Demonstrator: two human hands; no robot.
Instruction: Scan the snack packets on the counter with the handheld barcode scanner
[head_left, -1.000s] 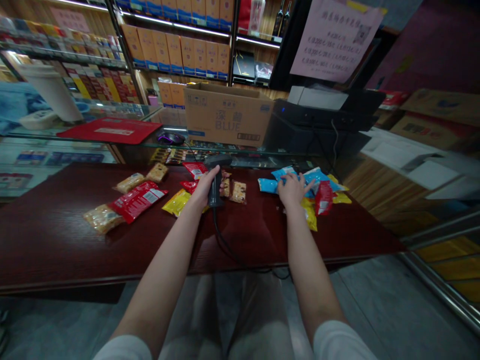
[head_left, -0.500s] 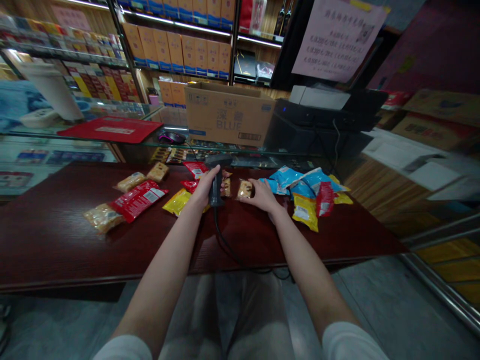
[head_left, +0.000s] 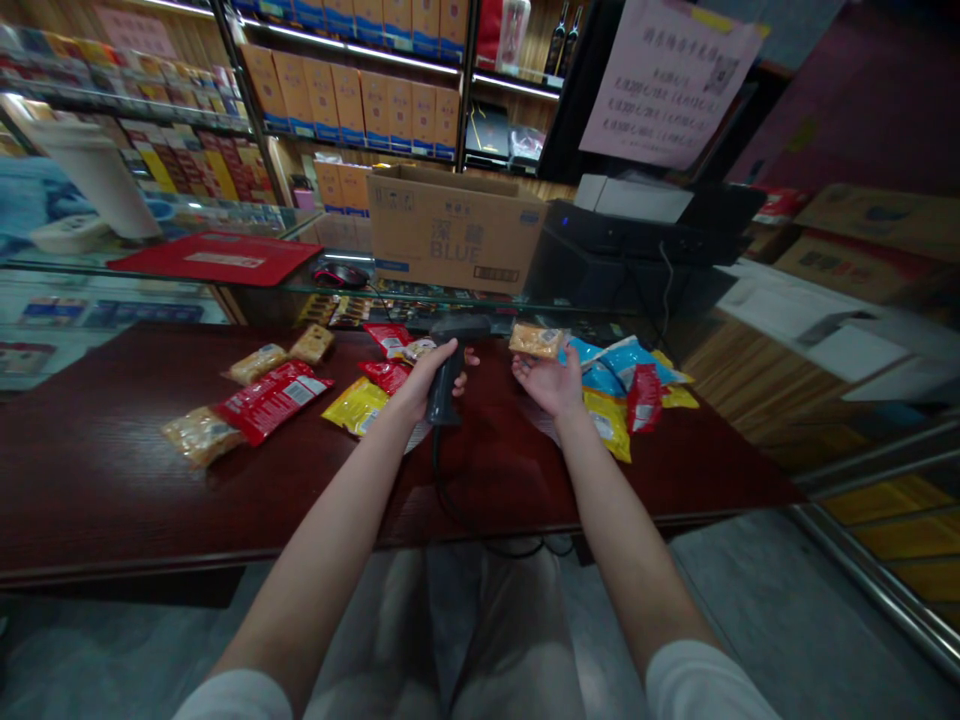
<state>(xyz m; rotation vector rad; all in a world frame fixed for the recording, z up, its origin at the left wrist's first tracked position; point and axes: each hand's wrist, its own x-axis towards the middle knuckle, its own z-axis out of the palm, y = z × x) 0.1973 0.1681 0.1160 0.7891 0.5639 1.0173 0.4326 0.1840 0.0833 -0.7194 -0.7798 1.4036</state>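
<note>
My left hand [head_left: 435, 378] is wrapped round the handle of a black barcode scanner [head_left: 447, 385], whose head points forward and to the right. My right hand [head_left: 553, 382], palm turned up, holds a clear-wrapped snack bar [head_left: 536, 341] at its fingers and thumb. Just beyond that hand lie blue snack packets [head_left: 619, 362], a yellow packet [head_left: 609, 425] and a red packet [head_left: 645, 398]. Beside my left hand are another yellow packet [head_left: 356, 405] and small red packets [head_left: 386, 376]. Farther left, a larger red packet [head_left: 274, 402] lies among clear-wrapped snack bars [head_left: 201, 436].
The dark red wooden table [head_left: 112, 470] backs onto a glass counter. On the counter stand a cardboard box [head_left: 456, 225], a computer mouse [head_left: 341, 274], a red mat [head_left: 217, 258] and a white cup [head_left: 101, 180]. The scanner's cable [head_left: 450, 500] hangs over the table's front edge.
My right hand has turned palm up and moved right, lifting the wrapped snack bar away from the table. The scanner in my left hand has shifted slightly right.
</note>
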